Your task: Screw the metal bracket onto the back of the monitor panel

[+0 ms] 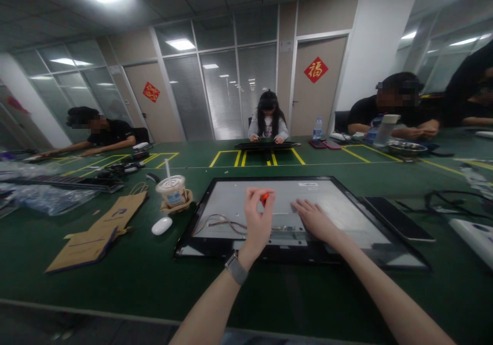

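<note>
Wrap [54,196]: heaped farthest left of the left hand [257,221], probably kept out there to leave elbow room.
Bag [103,232]: lying flat, well left of the left hand, likely set aside from the working spot.
Mouse [162,226]: resting left of the left hand, nearer than the cup [171,186], seemingly idle.
Cup: standing upright, left of and beyond the left hand, seated in a brown carrier [179,202], perhaps to guard against tipping onto the panel [285,196].
Panel: lying flat beneath both hands, grey side up, black-bordered, probably centred for easy reach to every edge.
Wires [225,222]: trailing across the grey side, just left of the left hand, apparently left slack.
Watch [236,268]: strapped round the left wrist, on the near side of the left hand.
Left hand: raised over the panel's middle, thumb and fingers pinched on an orange piece [265,197], likely for fine control; too covered to identify.
Right hand [314,219]: spread palm-down on the panel, apart from the left hand, clasping nothing visible; probably steadying against sliding.
Slab [398,217]: lying flat right of the right hand, close beside the panel, perhaps for handiness.
Cables [442,201]: looping farther right of the right hand, likely kept off the panel.
Block [475,240]: sitting farthest right, white, cut off by the view; purpose unclear.
</note>
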A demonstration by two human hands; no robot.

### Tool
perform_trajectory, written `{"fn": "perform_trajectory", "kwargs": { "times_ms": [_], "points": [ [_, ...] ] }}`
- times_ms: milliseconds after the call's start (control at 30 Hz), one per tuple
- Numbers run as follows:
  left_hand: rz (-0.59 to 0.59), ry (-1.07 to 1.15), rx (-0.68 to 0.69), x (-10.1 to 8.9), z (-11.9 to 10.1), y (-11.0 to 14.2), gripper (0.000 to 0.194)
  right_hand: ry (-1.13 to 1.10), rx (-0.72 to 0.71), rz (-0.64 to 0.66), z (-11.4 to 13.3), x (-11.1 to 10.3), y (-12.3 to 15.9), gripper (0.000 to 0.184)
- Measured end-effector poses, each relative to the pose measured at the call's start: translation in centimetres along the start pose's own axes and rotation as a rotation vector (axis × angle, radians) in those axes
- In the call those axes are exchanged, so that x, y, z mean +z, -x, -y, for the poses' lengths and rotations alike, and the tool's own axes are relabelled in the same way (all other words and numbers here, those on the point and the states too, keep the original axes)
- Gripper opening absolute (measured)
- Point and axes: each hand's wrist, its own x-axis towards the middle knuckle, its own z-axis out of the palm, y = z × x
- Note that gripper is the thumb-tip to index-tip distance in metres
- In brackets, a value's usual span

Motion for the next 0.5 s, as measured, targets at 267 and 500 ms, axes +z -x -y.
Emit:
{"fn": "perform_trajectory", "kwargs": {
  "times_ms": [267, 500],
  "points": [
    [0.07, 0.132, -0.109, 0.02, -0.04, 0.27, 0.033, 0.007, 0.019, 0.022, 0.29, -0.56, 0.15, 0.053],
    [0.007, -0.001, 0.022, -0.07, -0.17, -0.03, 0.021, 0.024, 0.004, -0.015, -0.04, 0.09, 0.02, 0.054]
  ]
}}
